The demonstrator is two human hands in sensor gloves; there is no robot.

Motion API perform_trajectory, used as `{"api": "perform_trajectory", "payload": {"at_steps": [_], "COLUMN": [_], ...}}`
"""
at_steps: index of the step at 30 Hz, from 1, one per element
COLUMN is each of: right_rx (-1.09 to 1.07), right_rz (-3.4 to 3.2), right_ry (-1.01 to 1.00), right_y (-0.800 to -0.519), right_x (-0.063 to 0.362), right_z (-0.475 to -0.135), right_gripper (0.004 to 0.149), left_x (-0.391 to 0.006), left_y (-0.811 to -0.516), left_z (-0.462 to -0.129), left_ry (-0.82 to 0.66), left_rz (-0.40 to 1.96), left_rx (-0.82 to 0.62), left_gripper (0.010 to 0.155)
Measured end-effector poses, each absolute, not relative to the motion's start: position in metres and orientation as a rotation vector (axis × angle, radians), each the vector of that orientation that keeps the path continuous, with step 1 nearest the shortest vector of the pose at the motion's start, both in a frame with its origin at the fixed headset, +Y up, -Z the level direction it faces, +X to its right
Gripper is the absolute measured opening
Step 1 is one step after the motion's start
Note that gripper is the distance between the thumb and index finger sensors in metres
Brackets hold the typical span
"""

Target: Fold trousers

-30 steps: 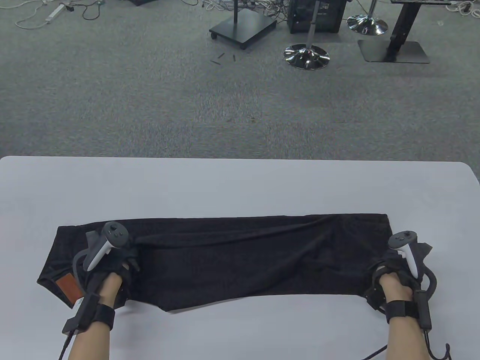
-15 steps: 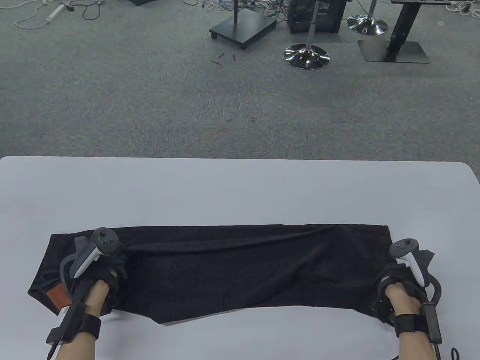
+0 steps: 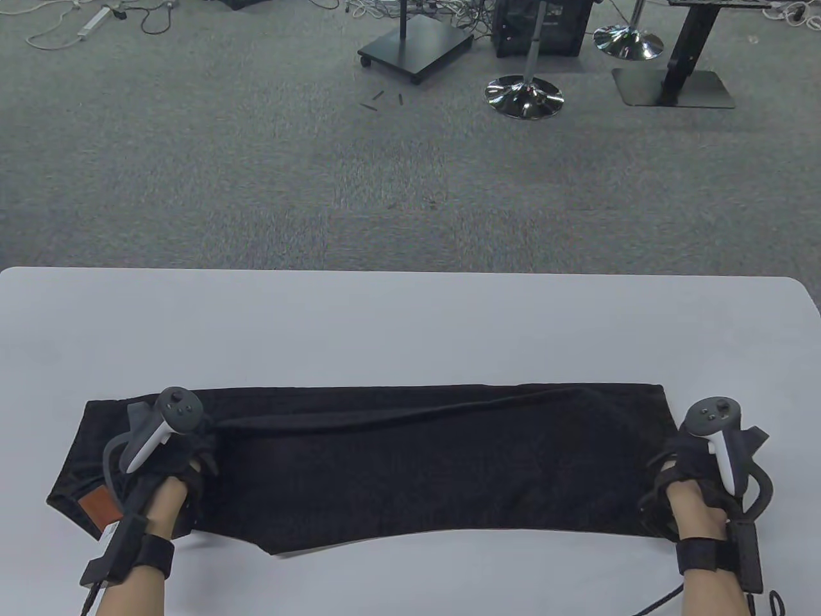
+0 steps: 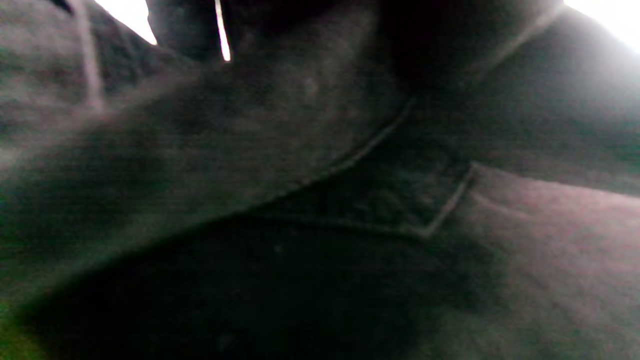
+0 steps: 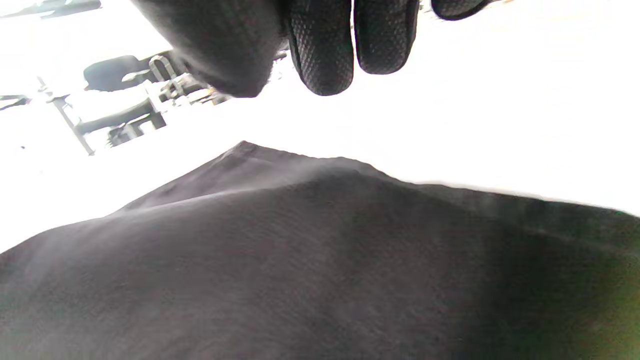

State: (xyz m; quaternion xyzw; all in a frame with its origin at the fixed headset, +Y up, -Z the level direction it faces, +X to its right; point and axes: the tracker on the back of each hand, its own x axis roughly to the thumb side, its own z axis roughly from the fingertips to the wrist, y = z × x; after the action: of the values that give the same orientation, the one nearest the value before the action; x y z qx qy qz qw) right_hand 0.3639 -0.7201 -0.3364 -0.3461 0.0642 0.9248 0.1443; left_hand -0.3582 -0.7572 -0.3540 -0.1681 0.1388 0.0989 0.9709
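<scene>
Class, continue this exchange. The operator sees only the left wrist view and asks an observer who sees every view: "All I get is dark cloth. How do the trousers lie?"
Observer: The trousers stretch left to right across the near part of the table, with a brown patch at their left end.
Operator: Where is the left hand on them?
Observer: The left hand rests on the cloth near that patch end, and a crease runs from it toward the right.
Operator: And the right hand?
Observer: The right hand is at the right end. In its wrist view the fingertips hang over bare table with nothing between them.
</scene>
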Motion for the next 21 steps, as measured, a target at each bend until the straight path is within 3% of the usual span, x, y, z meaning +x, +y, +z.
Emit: {"api": "perform_trajectory", "payload": {"at_steps": [4, 10, 17, 21], "right_rx": [-0.775, -0.712, -0.707, -0.708], "right_rz": [2.675, 2.605, 2.534, 2.553], "right_ry": [0.371, 0.627, 0.755, 0.784], "right_y": [-0.74, -0.774, -0.79, -0.794], "right_x": [0.334, 0.298, 0.296, 0.297], "right_z": [-0.345, -0.355, -0.358, -0.358], "right_gripper": [0.063, 0.078, 0.091, 0.09], "left_x": [-0.359, -0.366, -0.378, -0.369], "left_y": [-0.757, -0.749, -0.704, -0.667], "left_z": [-0.354, -0.348, -0.342, -0.347], "left_ry": [0.284, 0.3, 0.311, 0.29], "left_rz": [0.212, 0.209, 0.001, -0.08], "left_rx": [-0.348, -0.455, -0.437, -0.282], "left_gripper": [0.055, 0.058, 0.051, 0.046]}}
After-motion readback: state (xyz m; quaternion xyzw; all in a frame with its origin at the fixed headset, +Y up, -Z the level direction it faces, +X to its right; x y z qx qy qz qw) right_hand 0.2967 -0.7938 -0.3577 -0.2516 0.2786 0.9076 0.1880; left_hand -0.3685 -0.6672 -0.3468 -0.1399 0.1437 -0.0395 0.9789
